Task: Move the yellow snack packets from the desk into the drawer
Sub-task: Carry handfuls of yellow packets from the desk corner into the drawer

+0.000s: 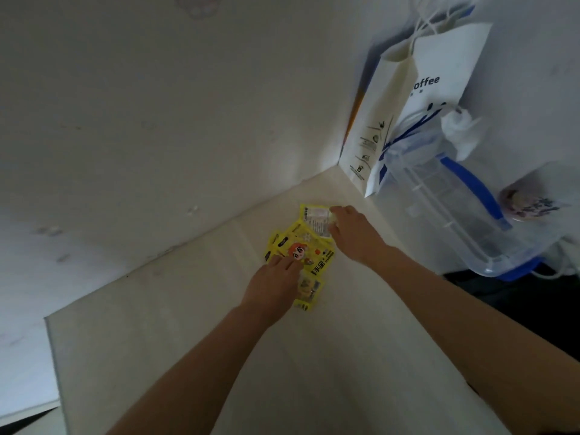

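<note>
Packets (309,246) of yellow snacks lie in a loose overlapping pile on my pale desk (194,340), near its back corner. My left hand (276,284) presses flat fingers on the nearer ones; my right hand (353,235) pinches the farthest packet's edge beside a white paper bag (417,98).

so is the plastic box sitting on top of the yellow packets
No, the plastic box stands apart to the right of the yellow packets, which lie on the desk under both hands.

A home corner (probably a bedroom): white desk (188,340), coffee bag (439,89), storage box (455,208).
</note>
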The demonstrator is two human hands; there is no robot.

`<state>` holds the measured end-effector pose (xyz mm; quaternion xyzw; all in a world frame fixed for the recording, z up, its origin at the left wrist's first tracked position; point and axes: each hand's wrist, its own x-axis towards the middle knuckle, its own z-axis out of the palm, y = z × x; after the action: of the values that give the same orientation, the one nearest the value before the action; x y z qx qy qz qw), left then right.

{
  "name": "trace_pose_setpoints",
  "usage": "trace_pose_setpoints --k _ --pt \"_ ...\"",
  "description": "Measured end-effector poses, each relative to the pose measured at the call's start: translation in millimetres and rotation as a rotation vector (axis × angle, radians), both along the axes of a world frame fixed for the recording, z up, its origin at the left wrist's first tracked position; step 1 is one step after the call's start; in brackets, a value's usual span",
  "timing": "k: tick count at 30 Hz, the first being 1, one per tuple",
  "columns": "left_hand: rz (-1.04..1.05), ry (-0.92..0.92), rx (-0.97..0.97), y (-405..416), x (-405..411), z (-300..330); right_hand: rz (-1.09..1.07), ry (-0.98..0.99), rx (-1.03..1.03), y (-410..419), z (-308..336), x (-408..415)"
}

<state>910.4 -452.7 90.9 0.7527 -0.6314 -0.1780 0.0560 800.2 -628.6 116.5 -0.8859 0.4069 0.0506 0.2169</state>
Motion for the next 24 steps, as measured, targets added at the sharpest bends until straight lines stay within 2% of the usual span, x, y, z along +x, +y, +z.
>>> trace_pose_setpoints --k 5,9,15,24 --pt "-0.044 0.025 -0.069 9 4 -19 0.027 0.175 -0.047 -18 -24 20" --pt "-0.046 0.024 -0.088 16 7 -23 0.049 0.131 0.026 -24 -37 25" --pt "-0.011 0.003 -0.037 33 12 -23 -0.044 0.154 -0.082 -26 -36 16" --pt "-0.074 -0.050 0.013 46 23 -15 -0.125 0.225 -0.116 -14 -25 -9"
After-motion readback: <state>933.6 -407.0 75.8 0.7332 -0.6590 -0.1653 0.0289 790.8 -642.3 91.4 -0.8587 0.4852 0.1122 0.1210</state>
